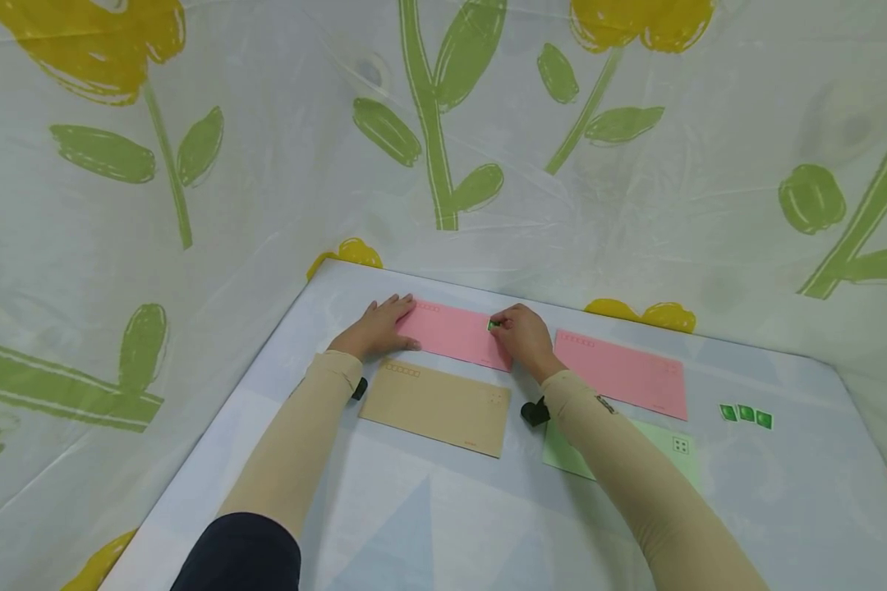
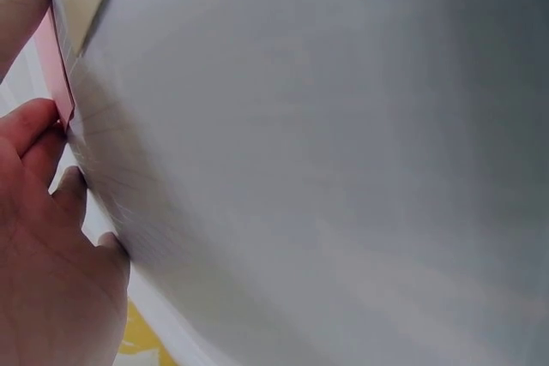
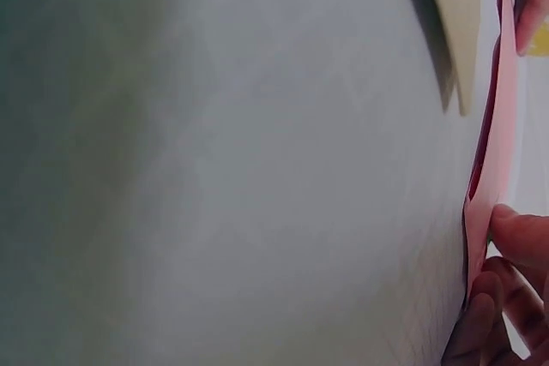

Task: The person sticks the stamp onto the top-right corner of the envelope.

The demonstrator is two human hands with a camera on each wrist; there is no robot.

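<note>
A pink envelope (image 1: pixel 454 332) lies flat near the back edge of the table. Spread over its left end, my left hand (image 1: pixel 379 328) rests on the paper with fingers out. In the left wrist view the left fingers (image 2: pixel 36 130) touch the envelope's end. My right hand (image 1: pixel 526 341) is at the envelope's upper right corner and pinches a small green stamp (image 1: pixel 492 325) there. Fingers cover part of the stamp, so I cannot tell whether it touches the paper. The right wrist view shows the right fingers (image 3: pixel 519 242) against the pink envelope (image 3: pixel 497 143).
In front lies a tan envelope (image 1: pixel 436 406). To the right are another pink envelope (image 1: pixel 624 373) and a light green envelope (image 1: pixel 661 443), partly under the right forearm. Several green stamps (image 1: pixel 746 414) lie farther right. A flowered curtain (image 1: pixel 488 189) hangs behind the table.
</note>
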